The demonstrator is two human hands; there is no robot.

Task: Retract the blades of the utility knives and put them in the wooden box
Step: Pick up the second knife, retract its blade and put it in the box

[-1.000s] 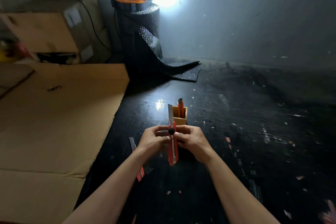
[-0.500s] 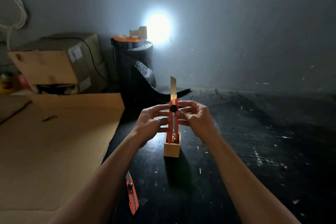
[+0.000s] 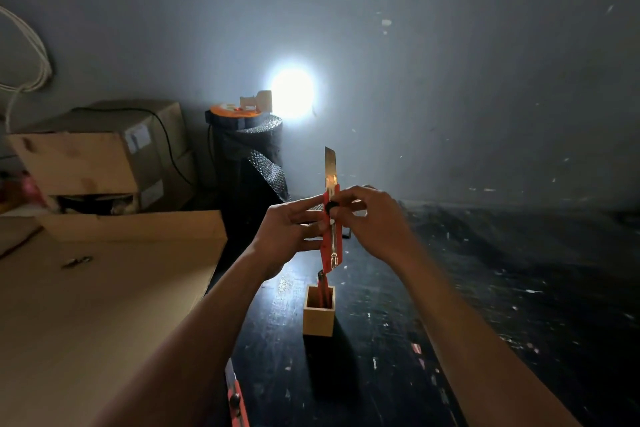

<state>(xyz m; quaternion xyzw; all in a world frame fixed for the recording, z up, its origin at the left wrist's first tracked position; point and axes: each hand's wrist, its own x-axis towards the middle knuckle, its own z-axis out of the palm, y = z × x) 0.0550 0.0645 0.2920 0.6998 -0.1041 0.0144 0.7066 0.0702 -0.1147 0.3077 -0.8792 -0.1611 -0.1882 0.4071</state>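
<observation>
Held knife: a red utility knife [image 3: 331, 232] stands upright in the air, above and just beyond the wooden box, its blade [image 3: 330, 163] fully out and pointing up, away from both hands, probably to keep the edge clear of the fingers.
Lock wheel: a black knob [image 3: 332, 207] sits on the body near the blade end, right where the fingertips meet; loosening it looks like the step in hand, and the blade is not yet retracted.
Left hand [image 3: 289, 236]: fingers closed on the left edge of the red body, steadying it.
Right hand [image 3: 374, 218]: thumb and fingers pinched at the knob from the right side, gripping the knife there.
Wooden box [image 3: 319, 310]: small, open-topped, upright on the dark table [image 3: 485, 322] below the hands, near enough for a short drop-in.
Stored knife [image 3: 322, 282]: 1 red knife already stands in the box, its end poking above the rim.
Waiting knife [image 3: 235, 399]: 1 more red knife lies flat on the table, near and left, beside the left forearm.
Surroundings: flat cardboard [image 3: 104, 305] covers the left; cardboard boxes [image 3: 97, 156] and a dark foam roll [image 3: 249, 156] stand far left; a bright lamp glare [image 3: 292, 94] is on the far wall.
</observation>
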